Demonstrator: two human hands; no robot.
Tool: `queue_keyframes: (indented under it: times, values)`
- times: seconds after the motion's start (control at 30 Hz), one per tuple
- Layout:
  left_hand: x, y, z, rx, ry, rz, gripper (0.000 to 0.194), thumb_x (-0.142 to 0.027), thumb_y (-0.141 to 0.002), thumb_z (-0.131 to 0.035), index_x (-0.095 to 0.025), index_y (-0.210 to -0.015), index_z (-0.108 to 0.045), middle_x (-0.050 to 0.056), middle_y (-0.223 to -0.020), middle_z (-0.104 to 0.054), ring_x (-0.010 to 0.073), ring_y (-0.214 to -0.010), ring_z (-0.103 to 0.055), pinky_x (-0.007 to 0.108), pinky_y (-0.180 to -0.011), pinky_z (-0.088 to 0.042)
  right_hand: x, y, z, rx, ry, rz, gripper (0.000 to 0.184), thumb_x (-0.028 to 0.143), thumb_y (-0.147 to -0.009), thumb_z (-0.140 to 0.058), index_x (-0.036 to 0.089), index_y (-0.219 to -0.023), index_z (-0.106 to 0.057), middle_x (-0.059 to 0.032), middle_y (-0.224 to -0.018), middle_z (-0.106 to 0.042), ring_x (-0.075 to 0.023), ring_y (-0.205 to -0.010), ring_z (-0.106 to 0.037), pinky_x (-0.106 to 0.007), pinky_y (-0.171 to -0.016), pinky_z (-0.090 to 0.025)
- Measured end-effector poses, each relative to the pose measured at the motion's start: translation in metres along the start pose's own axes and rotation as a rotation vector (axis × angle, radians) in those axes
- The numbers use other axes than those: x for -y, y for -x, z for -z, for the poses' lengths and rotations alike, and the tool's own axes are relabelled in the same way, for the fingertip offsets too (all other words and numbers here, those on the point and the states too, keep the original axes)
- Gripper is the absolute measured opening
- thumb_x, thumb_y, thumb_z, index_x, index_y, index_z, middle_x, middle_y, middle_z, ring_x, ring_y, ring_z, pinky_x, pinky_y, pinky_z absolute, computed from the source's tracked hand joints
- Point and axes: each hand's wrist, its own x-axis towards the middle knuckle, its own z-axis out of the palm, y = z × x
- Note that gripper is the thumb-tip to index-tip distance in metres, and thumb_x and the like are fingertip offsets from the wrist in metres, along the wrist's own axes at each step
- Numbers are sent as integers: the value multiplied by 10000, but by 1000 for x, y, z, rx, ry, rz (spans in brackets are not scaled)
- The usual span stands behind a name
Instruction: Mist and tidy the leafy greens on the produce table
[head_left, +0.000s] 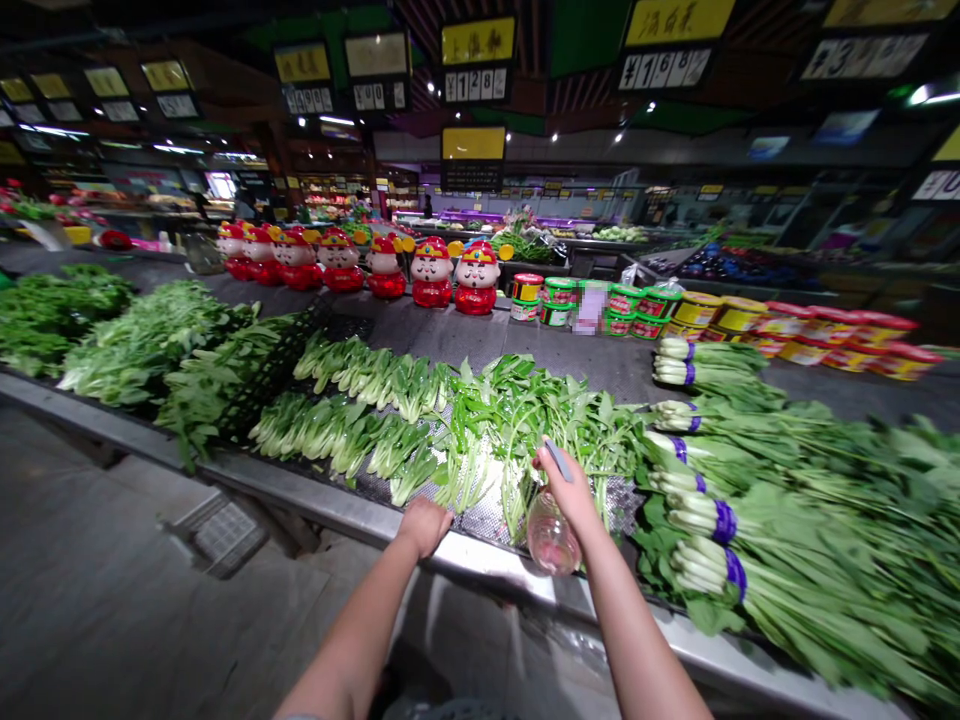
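My right hand is wrapped round the neck of a clear spray bottle with a grey top, held over the front of the vegetable stand. Reddish colour shows low in the bottle. Just beyond it lie loose leafy greens on a perforated metal sheet. My left hand grips the stand's metal front rail, its fingers curled over the edge. Close to that hand, small bok choy lie in two rows.
Bundled greens with purple bands fill the right side. Leafier heaps and a black crate lie to the left. Behind stand red figurine jars and stacked tins. Price signs hang overhead. A grey crate sits below the rail.
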Motion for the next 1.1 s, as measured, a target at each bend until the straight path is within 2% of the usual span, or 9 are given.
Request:
queue_keyframes:
  times: [0.2, 0.37, 0.5, 0.67, 0.77, 0.93, 1.1]
  values:
    - [2, 0, -2, -19, 33, -6, 630, -391, -1006, -176, -133, -912, -743, 166, -989, -757, 289, -965, -676, 423, -959, -402, -5, 1, 2, 19, -30, -90, 648, 755, -808, -466, 186, -993, -715, -60, -721, -678, -229, -641, -616, -350, -573, -483]
    - [1, 1, 0, -28, 25, -15, 622, -377, -1002, -177, -134, -918, -744, 157, -989, -761, 277, -967, -678, 419, -986, -401, -10, 4, -1, 5, -28, -77, 652, 746, -814, -474, 182, -1034, -716, -35, -631, -620, -216, -574, -567, -354, -538, -471]
    - [-1, 2, 9, 27, 8, -8, 604, -361, -999, -189, -129, -946, -745, 164, -1031, -755, 279, -1002, -676, 419, -994, -412, -8, 9, -2, 12, -18, -67, 589, 707, -837, -475, 188, -978, -718, -70, -754, -683, -238, -687, -624, -363, -596, -500]
    - [-5, 2, 20, 71, 11, 17, 598, -407, -995, -216, -131, -967, -746, 177, -1036, -748, 293, -992, -686, 399, -886, -482, -10, 13, 3, -5, -18, -53, 523, 677, -824, -517, 199, -903, -716, -94, -898, -727, -281, -858, -671, -393, -693, -532]
    - [-15, -1, 24, 65, 14, 2, 572, -414, -987, -238, -139, -993, -740, 172, -1053, -743, 297, -1006, -680, 395, -871, -492, -14, 14, 5, 0, -32, -58, 513, 677, -822, -515, 209, -892, -713, -95, -922, -729, -287, -891, -678, -394, -693, -542]
    - [-41, -12, 27, 56, 13, -44, 577, -400, -987, -239, -123, -979, -745, 187, -1016, -742, 316, -990, -681, 405, -849, -499, -14, 15, 7, -27, -34, -65, 531, 680, -821, -509, 217, -987, -709, -100, -968, -732, -284, -923, -674, -382, -696, -542]
    - [-60, -21, 23, 66, -7, -68, 525, -368, -981, -301, -103, -955, -753, 207, -984, -742, 323, -976, -684, 416, -851, -494, -13, 16, 9, -37, -22, -81, 598, 724, -818, -480, 181, -919, -708, -72, -758, -686, -234, -698, -631, -350, -609, -497]
